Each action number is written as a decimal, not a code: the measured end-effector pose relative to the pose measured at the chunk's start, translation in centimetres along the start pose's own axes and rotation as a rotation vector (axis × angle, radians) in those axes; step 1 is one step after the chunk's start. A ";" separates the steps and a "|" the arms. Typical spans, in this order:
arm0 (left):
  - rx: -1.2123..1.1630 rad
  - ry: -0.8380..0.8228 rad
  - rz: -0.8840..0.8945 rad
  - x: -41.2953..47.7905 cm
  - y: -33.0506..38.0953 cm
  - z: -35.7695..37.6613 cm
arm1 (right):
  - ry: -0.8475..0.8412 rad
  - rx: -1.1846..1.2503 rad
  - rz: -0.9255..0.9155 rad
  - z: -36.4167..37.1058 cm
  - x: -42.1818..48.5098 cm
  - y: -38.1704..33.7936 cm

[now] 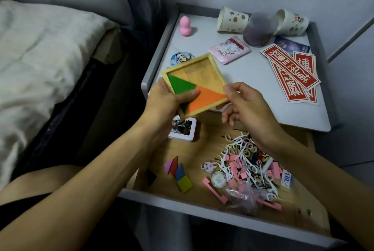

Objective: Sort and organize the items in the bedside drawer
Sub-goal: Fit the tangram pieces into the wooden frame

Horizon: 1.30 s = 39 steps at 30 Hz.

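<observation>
Head view: the left hand (168, 99) grips the wooden puzzle tray (202, 70) at its 7 o'clock edge, and the right hand (244, 105) pinches its 3 o'clock corner. The tray is held above the open drawer (202, 149), with loose coloured pieces (178, 171) lying at its 6 o'clock.
</observation>
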State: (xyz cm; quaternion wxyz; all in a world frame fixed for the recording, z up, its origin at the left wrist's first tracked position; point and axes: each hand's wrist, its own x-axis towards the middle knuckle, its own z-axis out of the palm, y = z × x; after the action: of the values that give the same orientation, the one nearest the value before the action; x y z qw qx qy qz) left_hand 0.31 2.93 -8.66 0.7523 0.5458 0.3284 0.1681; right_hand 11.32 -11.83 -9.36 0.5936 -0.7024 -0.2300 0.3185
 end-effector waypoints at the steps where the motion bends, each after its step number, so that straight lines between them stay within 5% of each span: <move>1: -0.064 0.033 0.012 0.3 0.6 -0.6 | 0.008 0.050 0.013 0.2 -0.2 0.0; 4: -0.225 0.143 0.048 1.0 2.3 -2.6 | -0.081 -0.137 0.009 1.8 -1.2 1.4; 8: -0.323 0.205 0.042 1.4 3.1 -3.6 | -0.520 -0.768 -0.003 6.5 -3.1 6.8; 13: -0.303 0.230 0.017 1.7 2.8 -3.8 | -0.580 -1.359 -0.108 10.0 -3.6 10.2; 26: -0.243 0.228 0.008 2.1 2.6 -3.8 | -0.470 -1.190 0.030 8.7 -2.3 11.7; 35: -0.243 0.227 0.003 2.0 2.9 -3.6 | -0.419 -1.205 -0.185 8.4 -1.5 11.8; 39: -0.242 0.231 0.000 2.0 2.9 -3.5 | -0.539 -1.114 -0.359 9.9 -1.1 11.6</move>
State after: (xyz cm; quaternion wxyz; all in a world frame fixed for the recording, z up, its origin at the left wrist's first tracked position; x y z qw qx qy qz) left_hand -0.30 7.71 -7.23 0.7698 0.4280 0.3900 0.2684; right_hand 2.83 -7.99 -21.47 0.1051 -0.7512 -0.6161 0.2123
